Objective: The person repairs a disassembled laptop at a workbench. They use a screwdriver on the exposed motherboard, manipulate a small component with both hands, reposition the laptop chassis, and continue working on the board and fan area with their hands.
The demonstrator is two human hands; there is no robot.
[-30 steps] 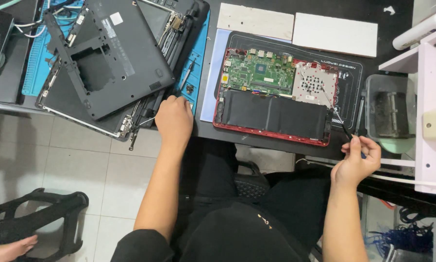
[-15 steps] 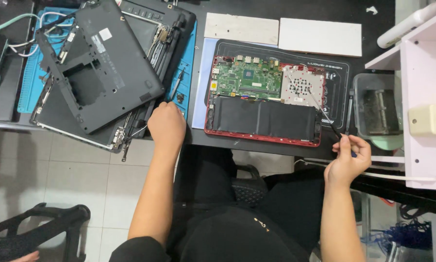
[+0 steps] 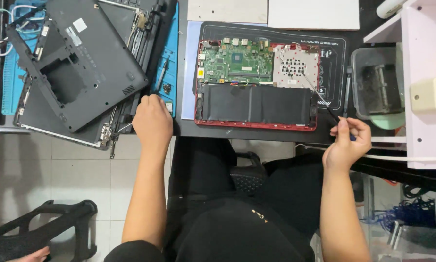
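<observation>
An opened red laptop (image 3: 257,87) lies on a dark work mat (image 3: 334,58), showing a green circuit board, a perforated metal plate and a flat black battery. My right hand (image 3: 346,143) is closed on a thin screwdriver (image 3: 320,97) whose tip rests over the metal plate. My left hand (image 3: 152,121) sits palm down at the desk's front edge, beside a dismantled dark grey laptop shell (image 3: 77,63) lying on a blue mat (image 3: 172,58).
A clear plastic container (image 3: 376,82) stands right of the mat, next to a white shelf unit (image 3: 422,82). Two white panels (image 3: 271,12) lie at the back. A black stool (image 3: 38,228) stands on the tiled floor; another person's fingers (image 3: 31,254) show at bottom left.
My right hand and the screwdriver have shifted slightly left, toward the red laptop. My left hand stays at the desk edge. The view has drifted a little.
</observation>
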